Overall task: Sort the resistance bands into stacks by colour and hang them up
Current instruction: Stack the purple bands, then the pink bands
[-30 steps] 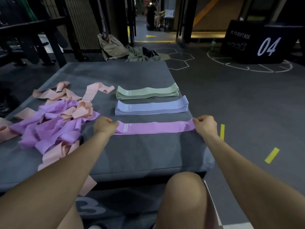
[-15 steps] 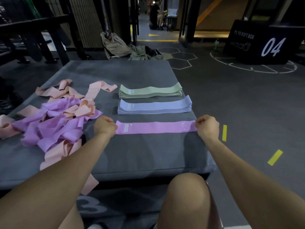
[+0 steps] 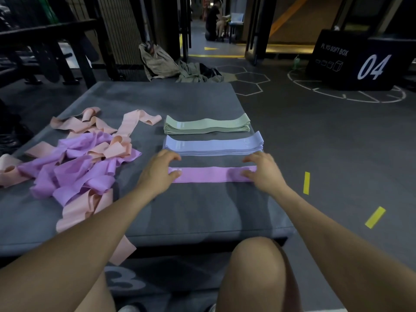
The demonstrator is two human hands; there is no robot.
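Mat: you work over a grey padded mat (image 3: 157, 100), its near edge by your knees.
Plyo box: you see a black soft box (image 3: 351, 61) marked "04", far right on the floor.
Floor tape: two yellow strips (image 3: 306, 183) to your right.
Clothing: a beige heap (image 3: 157, 61) beyond the mat.
Doorway: a seated person (image 3: 213, 19), far back.
Rack: dark frame (image 3: 67, 41), upper left.
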